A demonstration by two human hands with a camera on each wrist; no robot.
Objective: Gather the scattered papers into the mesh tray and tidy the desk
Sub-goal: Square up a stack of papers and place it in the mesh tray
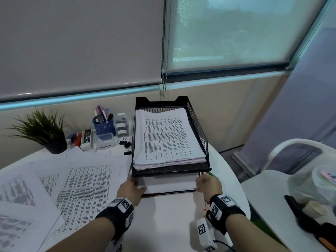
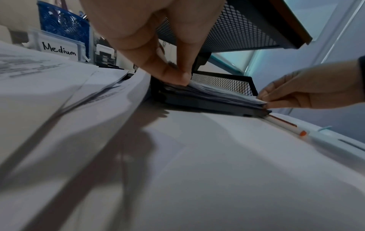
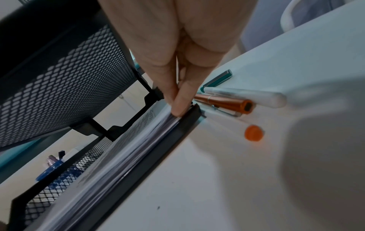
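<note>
Both tiers of the mesh tray (image 1: 198, 124) hold stacks. Left hand (image 1: 131, 190) and right hand (image 1: 209, 184) pinch the lower stack (image 1: 169, 184) at its near corners. Printed sheets (image 1: 76, 188) on the left and pens (image 3: 233, 103) on the right are left.

The upper tier of the mesh tray (image 1: 197, 122) hides most of the lower tier, so only the near edge of the lower stack (image 1: 169, 185) shows from the head cam. Text on the scattered papers (image 1: 83, 193) is way too blurry to read, and the sheets at the near left get cut off by the frame. The left hand (image 2: 150, 40) is cropped at the top of its wrist cam, same for the right hand (image 3: 173, 46). The near end of the orange pen (image 3: 227, 104) is just out-of-focus mush. Stuff on the chair (image 1: 309, 206) at the right is too smeared to identify.
</note>
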